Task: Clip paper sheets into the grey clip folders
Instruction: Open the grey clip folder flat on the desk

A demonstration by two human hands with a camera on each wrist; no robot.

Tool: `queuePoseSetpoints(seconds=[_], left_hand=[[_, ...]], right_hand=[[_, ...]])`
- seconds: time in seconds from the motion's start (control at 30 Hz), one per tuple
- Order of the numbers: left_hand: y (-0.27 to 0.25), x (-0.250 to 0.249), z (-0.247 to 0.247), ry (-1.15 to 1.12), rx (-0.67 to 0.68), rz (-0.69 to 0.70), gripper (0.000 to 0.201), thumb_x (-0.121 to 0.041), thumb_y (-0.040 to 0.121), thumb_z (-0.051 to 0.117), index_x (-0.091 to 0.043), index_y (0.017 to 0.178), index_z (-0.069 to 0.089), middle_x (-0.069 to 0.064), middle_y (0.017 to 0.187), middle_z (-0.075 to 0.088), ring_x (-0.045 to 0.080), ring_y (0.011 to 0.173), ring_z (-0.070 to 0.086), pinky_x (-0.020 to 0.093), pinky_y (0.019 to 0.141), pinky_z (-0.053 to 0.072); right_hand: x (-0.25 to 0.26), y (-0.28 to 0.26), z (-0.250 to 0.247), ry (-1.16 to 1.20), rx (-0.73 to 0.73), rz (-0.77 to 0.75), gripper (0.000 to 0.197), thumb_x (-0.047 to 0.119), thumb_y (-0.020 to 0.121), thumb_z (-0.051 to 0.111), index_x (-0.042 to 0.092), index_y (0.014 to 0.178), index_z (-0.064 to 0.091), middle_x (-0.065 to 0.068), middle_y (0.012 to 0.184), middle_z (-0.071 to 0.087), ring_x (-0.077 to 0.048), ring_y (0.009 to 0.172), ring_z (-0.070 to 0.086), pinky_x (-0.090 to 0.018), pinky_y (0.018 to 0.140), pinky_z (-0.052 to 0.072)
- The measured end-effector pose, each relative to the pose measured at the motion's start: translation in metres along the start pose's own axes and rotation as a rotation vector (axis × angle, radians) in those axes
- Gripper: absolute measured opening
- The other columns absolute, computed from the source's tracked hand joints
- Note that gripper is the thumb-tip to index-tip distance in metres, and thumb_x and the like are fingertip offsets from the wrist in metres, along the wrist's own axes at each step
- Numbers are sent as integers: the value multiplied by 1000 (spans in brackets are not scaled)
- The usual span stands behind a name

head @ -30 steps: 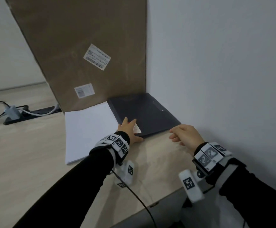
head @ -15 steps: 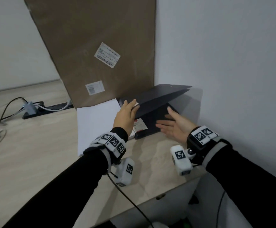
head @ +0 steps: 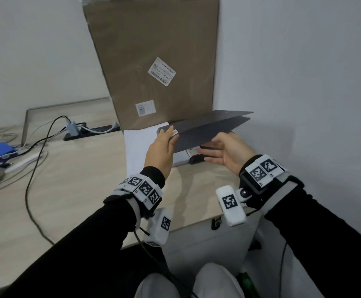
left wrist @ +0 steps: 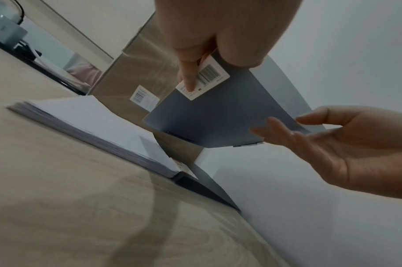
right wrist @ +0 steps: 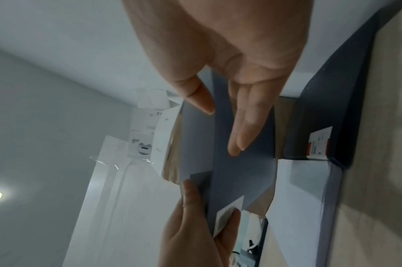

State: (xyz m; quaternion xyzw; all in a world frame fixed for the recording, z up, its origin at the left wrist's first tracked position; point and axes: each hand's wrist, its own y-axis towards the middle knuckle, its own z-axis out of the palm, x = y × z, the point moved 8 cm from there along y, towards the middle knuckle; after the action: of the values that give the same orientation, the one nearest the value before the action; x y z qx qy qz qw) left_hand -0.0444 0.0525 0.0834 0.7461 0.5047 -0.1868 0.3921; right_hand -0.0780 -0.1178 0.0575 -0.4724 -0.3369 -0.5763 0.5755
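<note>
My left hand (head: 164, 143) pinches the near left corner of a dark grey clip folder (head: 207, 127) and holds it in the air, tilted up toward the wall. In the left wrist view its fingers (left wrist: 188, 79) lie on the folder's barcode label. My right hand (head: 220, 149) is open, palm up, with straight fingers under the folder's near right edge (left wrist: 287, 130). A stack of white paper sheets (head: 138, 147) lies on the desk below. More grey folders (head: 194, 161) lie beside it against the wall.
A tall cardboard panel (head: 153, 61) leans at the back, right behind the paper. The white wall (head: 304, 82) closes the right side. A power strip (head: 89, 132) and cables (head: 35, 147) lie to the left. The desk's front edge (head: 196, 222) runs below my wrists.
The top folder has come off the pile and risen into the air in my left hand. My right hand opened and moved in under its right edge.
</note>
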Motion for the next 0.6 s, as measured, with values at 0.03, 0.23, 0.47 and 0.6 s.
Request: queuePoseSetpoints(seconds=[0.03, 0.23, 0.47, 0.6], left_hand=[[-5, -2, -3, 19, 1, 14, 44, -32, 101, 31, -19, 142, 40, 5, 149, 41, 20, 143, 29, 32, 114, 29], [-37, -3, -17, -93, -44, -1, 43, -30, 100, 34, -19, 141, 41, 5, 150, 39, 16, 143, 28, 22, 113, 23], [-64, 4, -25, -225, -37, -25, 43, -30, 100, 34, -19, 141, 42, 0, 149, 41, 15, 140, 34, 27, 115, 26], [-73, -1, -10, -30, 157, 21, 41, -28, 100, 33, -18, 138, 44, 3, 142, 49, 21, 136, 38, 27, 107, 32]], right_hand=[[-1, -4, 1, 11, -14, 13, 40, 5, 86, 42, 6, 126, 45, -21, 117, 66, -25, 78, 75, -28, 58, 58], [-13, -29, 7, 146, -85, 56, 36, -5, 92, 35, -1, 127, 44, -19, 95, 65, -25, 55, 72, -32, 49, 58], [-33, -49, -4, 261, -163, -11, 49, -17, 88, 29, -2, 134, 38, -20, 93, 63, -33, 76, 66, -35, 48, 58], [-33, -57, -8, 183, -186, -28, 52, -16, 89, 28, 3, 135, 40, -18, 99, 64, -27, 71, 68, -29, 47, 57]])
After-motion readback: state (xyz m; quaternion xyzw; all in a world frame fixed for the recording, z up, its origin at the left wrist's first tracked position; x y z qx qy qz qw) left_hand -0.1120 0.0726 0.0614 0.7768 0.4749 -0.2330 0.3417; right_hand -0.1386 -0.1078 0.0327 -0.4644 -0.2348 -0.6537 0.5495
